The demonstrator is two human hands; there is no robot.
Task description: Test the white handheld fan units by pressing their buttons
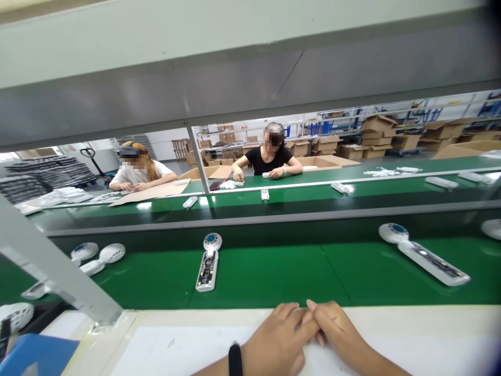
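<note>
My left hand (276,339), with a black band (235,359) on its wrist, rests at the near edge of the white worktop (188,344). Against it lies my right hand (338,329), and the fingers of both are loosely folded together. I see nothing held in either hand. Beyond them on the green belt (274,271) lies a white handheld fan (207,266) with its handle open and a circuit board showing. Another open-handled handheld fan (425,256) lies to the right, its board lit by a small light. Neither fan is touched.
Several more fans (112,253) lie at left behind a slanted metal post (58,261). A blue bin (43,355) stands at lower left. White casings (340,188) sit on the farther belt. Two co-workers (270,156) work across it. A shelf (250,78) hangs overhead.
</note>
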